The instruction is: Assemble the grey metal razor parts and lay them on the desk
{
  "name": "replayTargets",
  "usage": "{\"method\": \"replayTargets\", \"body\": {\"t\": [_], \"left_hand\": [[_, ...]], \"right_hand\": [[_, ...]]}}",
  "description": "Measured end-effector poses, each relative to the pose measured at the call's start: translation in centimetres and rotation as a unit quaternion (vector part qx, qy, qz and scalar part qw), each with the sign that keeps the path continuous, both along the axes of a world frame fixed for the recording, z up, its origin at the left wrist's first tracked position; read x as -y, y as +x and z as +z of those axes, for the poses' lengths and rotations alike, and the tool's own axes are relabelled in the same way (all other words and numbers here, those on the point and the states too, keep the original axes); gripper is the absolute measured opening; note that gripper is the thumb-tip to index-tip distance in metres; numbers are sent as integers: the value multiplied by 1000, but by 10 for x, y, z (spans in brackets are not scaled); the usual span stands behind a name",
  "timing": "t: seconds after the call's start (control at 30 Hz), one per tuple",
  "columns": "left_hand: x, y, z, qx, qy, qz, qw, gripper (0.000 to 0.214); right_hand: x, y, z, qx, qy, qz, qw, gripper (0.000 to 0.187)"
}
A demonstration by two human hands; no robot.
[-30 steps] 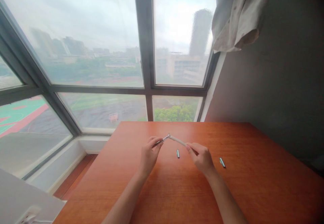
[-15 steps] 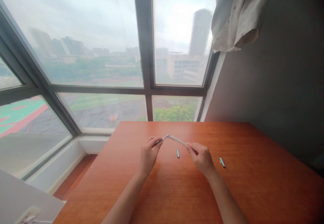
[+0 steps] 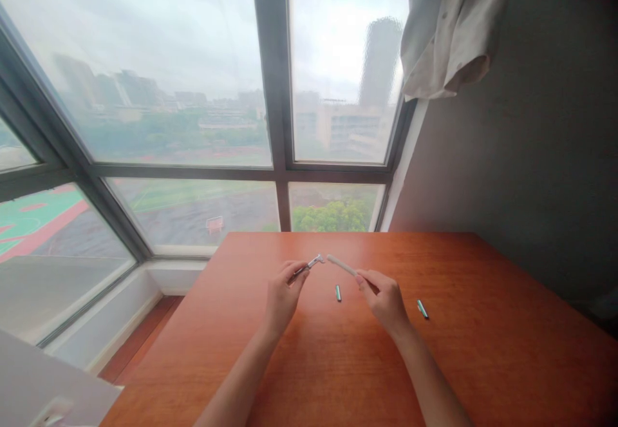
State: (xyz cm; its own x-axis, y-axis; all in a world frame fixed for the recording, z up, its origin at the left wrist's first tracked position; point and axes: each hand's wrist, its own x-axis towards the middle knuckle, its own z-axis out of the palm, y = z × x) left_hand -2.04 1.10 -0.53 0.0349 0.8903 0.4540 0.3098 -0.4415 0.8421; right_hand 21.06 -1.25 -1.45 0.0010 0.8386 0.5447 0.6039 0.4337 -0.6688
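My left hand [image 3: 282, 295] pinches a short metal pen part [image 3: 310, 264] whose tip points up and right. My right hand [image 3: 385, 298] pinches a thin white pen tube [image 3: 342, 265] that points up and left. A small gap separates the two parts above the orange wooden table [image 3: 367, 356]. Below that gap a small teal piece [image 3: 338, 293] lies on the table. A second teal piece [image 3: 422, 309] lies just right of my right hand.
The table stands against a large window with dark frames [image 3: 277, 124] at the back and a grey wall [image 3: 531, 143] on the right. A white cloth [image 3: 444, 28] hangs at the upper right. A white object [image 3: 48, 411] sits at the lower left corner.
The metal part and the white tube touched tip to tip before; now they are apart, with a small gap between them. The view has shifted slightly.
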Motion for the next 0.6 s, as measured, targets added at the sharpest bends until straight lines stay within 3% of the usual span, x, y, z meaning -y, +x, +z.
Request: {"method": "replayTargets", "body": {"t": [0.3, 0.47, 0.6], "left_hand": [[-3, 1, -6, 42, -67, -36, 996, 25], [-2, 2, -4, 51, -101, -30, 993, 31], [-1, 3, -5, 55, -114, -32, 991, 31]], "right_hand": [[0, -4, -4, -35, -19, 18, 999, 32], [0, -3, 0, -36, -10, 0, 999, 32], [3, -7, 3, -63, -16, 27, 998, 31]]}}
